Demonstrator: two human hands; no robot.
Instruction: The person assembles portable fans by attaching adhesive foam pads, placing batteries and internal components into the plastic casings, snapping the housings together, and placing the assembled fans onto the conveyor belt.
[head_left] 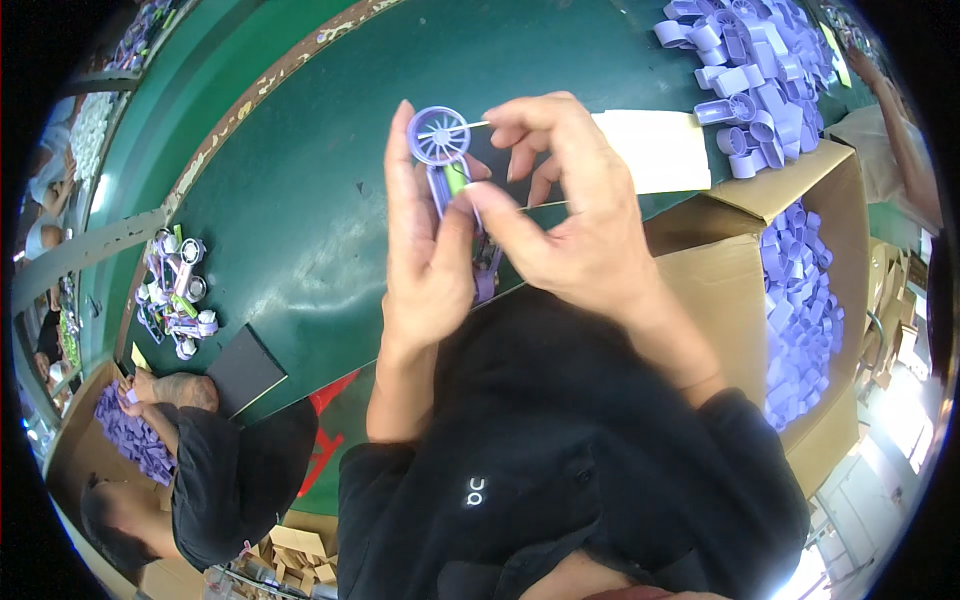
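Note:
A purple handheld fan housing (425, 117), with a round spoked head and an open handle, is upright in my left hand (420, 285). My left fingers and thumb are closed around the handle. Inside the handle lies a green cylinder (455, 178) like a battery cell, with a dark wire near its top. My right hand (590, 215) comes in from the right, its thumb against the handle by the cylinder. Between its raised index finger and the fan head runs a thin pale strip (473, 126), pinched at its right end. Its exact kind is unclear.
Purple housings pile up on the green table (320, 200) at the far right (770, 80). More fill a cardboard box (710, 290) beside me. White paper (655, 150) lies between. Assembled fans (180, 285) and a black pad (245, 370) sit left, near a co-worker (235, 475).

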